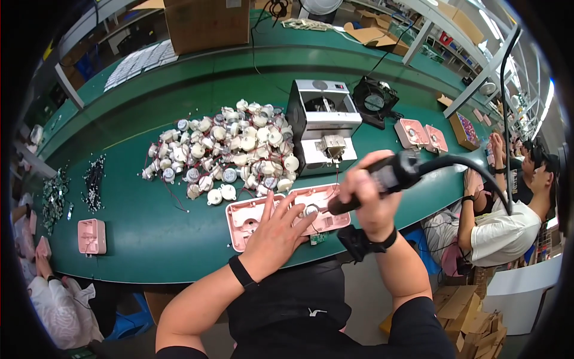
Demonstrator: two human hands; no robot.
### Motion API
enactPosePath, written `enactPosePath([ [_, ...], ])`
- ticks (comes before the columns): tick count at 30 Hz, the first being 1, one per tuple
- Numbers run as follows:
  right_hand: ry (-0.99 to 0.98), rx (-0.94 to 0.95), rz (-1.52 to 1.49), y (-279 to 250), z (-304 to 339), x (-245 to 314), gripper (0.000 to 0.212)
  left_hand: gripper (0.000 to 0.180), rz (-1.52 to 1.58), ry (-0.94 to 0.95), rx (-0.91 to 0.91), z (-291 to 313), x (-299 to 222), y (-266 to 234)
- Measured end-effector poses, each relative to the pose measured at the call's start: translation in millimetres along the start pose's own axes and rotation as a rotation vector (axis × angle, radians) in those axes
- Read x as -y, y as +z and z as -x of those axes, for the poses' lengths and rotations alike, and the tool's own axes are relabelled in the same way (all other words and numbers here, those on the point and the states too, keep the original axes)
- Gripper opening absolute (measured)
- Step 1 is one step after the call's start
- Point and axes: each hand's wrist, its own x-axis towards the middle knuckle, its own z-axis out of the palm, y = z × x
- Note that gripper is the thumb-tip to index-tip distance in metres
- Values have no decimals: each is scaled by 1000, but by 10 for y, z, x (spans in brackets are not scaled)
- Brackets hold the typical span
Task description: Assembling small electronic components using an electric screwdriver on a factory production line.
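Observation:
My right hand [375, 194] is wrapped round a black electric screwdriver [388, 178], its thick cable curving off to the right. The tool slants down to the left, its front end over the right pink plastic housing half [332, 222]. Spread fingers of my left hand [276, 234] rest across the two housing halves, the fingertips beside a small white round motor unit [310, 210] in the right one. The left pink housing half [238, 224] lies open side up, partly covered by that hand. A small green circuit board [317, 239] sticks out at the near edge.
Behind the housings spreads a heap of white motor units [233, 143] with wires. A black and white machine [323, 128] and a black fan [375, 102] stand right of it. Another pink housing [91, 236] lies at left; co-workers sit at both sides of the green table [161, 251].

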Motion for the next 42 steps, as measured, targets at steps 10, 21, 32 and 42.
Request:
enactPosePath([
  [10,-137,-173,129,-96,-915,-79,17,53,19,13,-3,-13,-22,-43],
  [21,73,-114,-63,-149,-102,287,18,95,67,-86,-78,-39,83,-87],
  [32,-7,133,-95,289,191,-34,23,99,92,-124,-116,-12,43,-27],
  [42,73,82,-31,371,122,-204,20,99,88,-129,-141,-27,67,-45],
])
